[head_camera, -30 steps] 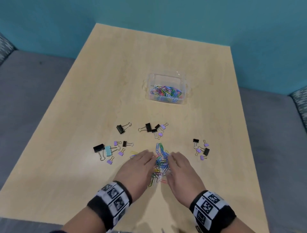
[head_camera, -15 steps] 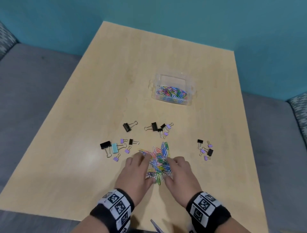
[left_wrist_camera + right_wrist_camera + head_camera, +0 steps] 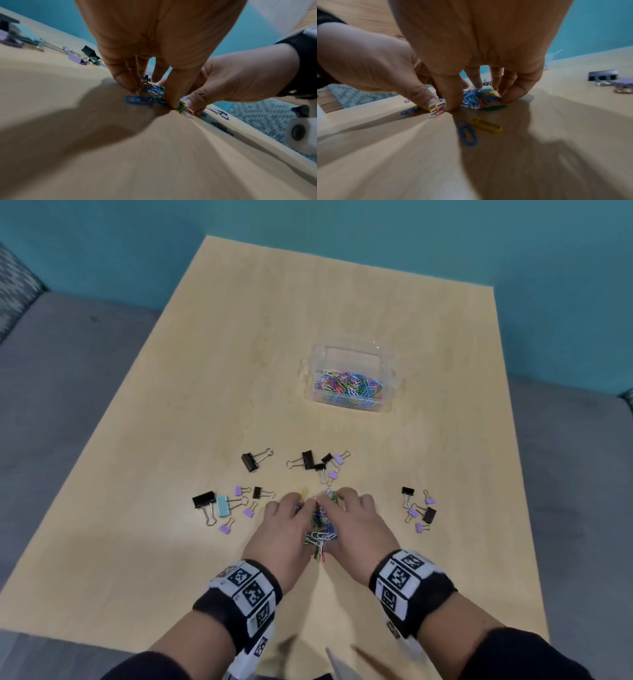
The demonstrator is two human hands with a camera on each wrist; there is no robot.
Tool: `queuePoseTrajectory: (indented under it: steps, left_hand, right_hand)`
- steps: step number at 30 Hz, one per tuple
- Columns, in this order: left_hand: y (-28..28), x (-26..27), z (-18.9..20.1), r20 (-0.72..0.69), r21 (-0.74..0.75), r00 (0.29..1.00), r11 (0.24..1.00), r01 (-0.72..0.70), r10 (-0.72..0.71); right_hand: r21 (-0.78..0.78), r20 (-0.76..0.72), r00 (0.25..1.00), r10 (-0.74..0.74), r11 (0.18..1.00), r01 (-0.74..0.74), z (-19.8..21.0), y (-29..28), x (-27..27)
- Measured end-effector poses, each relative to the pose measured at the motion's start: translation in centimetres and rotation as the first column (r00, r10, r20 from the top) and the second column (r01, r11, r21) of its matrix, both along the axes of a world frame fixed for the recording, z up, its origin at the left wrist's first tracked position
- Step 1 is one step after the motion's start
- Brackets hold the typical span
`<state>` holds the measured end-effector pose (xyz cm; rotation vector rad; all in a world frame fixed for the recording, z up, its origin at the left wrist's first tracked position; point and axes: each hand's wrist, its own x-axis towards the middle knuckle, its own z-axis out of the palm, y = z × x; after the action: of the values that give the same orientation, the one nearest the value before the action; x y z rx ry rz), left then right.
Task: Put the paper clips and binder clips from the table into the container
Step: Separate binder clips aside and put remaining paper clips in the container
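A heap of coloured paper clips point(image 3: 320, 530) lies near the table's front edge. My left hand point(image 3: 291, 518) and right hand point(image 3: 349, 515) cup it from both sides, fingers curled down around it with tips on the wood. In the left wrist view my left hand's fingers point(image 3: 123, 79) hem in the heap point(image 3: 150, 93). The right wrist view shows a blue clip point(image 3: 467, 133) and a yellow clip point(image 3: 488, 125) loose outside the right hand's fingers point(image 3: 511, 93). The clear plastic container point(image 3: 349, 352) stands farther back, holding many paper clips.
Binder clips lie scattered around the hands: a group on the left point(image 3: 222, 505), a black one point(image 3: 253, 462), a cluster ahead point(image 3: 318, 462) and a group on the right point(image 3: 419, 508). The wooden table point(image 3: 171, 559) ends at a teal wall; grey seating flanks it.
Both hands have drawn together and their fingers have curled in. The heap, spread wider half a second ago, is now squeezed into a narrow mound between the palms.
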<state>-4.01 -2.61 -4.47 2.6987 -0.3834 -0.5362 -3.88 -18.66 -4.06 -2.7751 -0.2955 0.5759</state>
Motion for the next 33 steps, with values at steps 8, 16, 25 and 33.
queuePoseTrajectory:
  steps: [8, 16, 25, 33]
  left_hand:
    - [-0.5, 0.1, -0.7, 0.083, 0.042, 0.996, 0.999, 0.035, -0.038]
    - [0.3, -0.1, -0.4, 0.110, 0.100, 0.990, 0.992, 0.072, -0.083]
    - [0.8, 0.3, 0.6, 0.033, -0.044, 0.999, 0.999, 0.004, -0.003]
    - [1.8, 2.0, 3.4, -0.165, -0.236, 0.980, 0.960, -0.150, 0.113]
  right_hand:
    - [-0.020, 0.089, 0.991, 0.104, 0.994, -0.103, -0.3, -0.4, -0.1]
    - [0.012, 0.065, 0.990, 0.126, 0.992, -0.127, 0.7, -0.8, 0.1]
    - [0.029, 0.040, 0.992, 0.116, 0.993, -0.117, 1.0, -0.9, 0.4]
    - [0.274, -0.217, 0.975, -0.055, 0.955, 0.114, 3.0, -2.0, 1.5]
